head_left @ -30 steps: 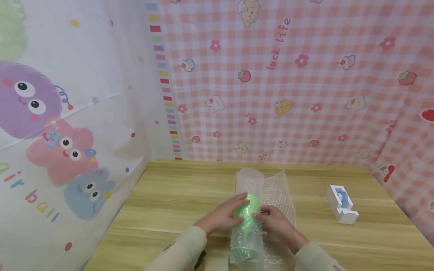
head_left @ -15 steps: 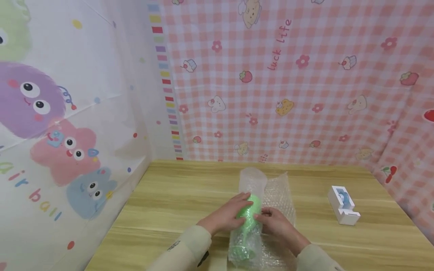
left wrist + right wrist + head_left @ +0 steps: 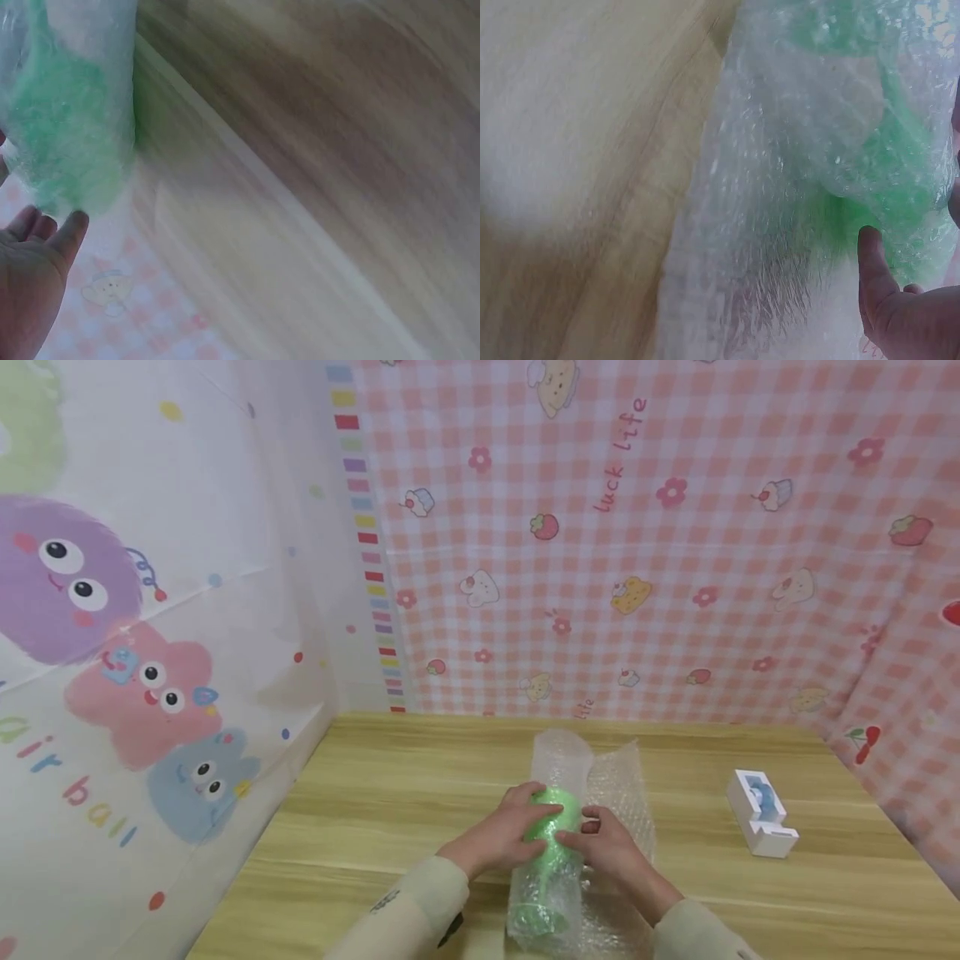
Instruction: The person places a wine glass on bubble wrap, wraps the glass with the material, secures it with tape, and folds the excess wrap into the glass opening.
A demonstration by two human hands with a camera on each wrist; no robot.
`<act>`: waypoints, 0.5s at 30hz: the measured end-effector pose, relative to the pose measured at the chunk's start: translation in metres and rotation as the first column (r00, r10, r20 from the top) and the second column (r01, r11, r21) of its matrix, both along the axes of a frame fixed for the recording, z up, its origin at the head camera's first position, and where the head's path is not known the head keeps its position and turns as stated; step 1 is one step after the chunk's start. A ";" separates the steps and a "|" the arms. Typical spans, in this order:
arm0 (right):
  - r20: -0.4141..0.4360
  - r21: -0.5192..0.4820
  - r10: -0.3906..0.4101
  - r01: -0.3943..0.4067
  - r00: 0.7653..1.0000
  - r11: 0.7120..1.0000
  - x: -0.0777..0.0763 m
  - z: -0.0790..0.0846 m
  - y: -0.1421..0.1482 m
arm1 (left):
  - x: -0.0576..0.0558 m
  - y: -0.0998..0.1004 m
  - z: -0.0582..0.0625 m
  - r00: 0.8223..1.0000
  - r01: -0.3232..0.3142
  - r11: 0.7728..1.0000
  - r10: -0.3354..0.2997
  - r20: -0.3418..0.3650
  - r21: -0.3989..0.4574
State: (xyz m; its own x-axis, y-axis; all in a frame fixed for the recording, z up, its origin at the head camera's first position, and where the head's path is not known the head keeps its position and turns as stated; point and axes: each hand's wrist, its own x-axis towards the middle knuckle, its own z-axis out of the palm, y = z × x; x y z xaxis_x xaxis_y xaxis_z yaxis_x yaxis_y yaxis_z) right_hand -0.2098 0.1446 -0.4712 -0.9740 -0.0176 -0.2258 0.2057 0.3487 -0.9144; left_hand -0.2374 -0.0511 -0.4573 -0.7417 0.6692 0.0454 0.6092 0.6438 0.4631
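Note:
A green object (image 3: pixel 558 852), wide at its far part, narrow in the middle and round at the near end, lies inside a roll of clear bubble wrap (image 3: pixel 561 760) on the table. My left hand (image 3: pixel 498 835) grips the roll from the left, fingers over its far part and thumb lower down. From the right, my right hand (image 3: pixel 611 847) holds it, thumb on the wrap and the other fingers bent at its side. The left wrist view shows left fingertips (image 3: pixel 75 221) at the green part's end. Loose wrap (image 3: pixel 727 247) spreads flat in the right wrist view.
A white tape dispenser (image 3: pixel 761 818) with a blue roll stands on the wooden table (image 3: pixel 390 777) to the right. A pink checked cloth (image 3: pixel 637 552) hangs behind the table, and a white cartoon-print cloth (image 3: pixel 247 635) hangs at the left.
The wrapped roll has shifted slightly right and tilted a little. My left fingers have spread over it, and my right fingers have moved slightly up along its side. Both hands stay on it.

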 end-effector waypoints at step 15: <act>0.006 -0.117 -0.026 0.026 1.000 0.993 0.002 -0.003 -0.001 | 0.000 -0.005 -0.008 0.997 0.013 0.997 -0.019 0.078 0.077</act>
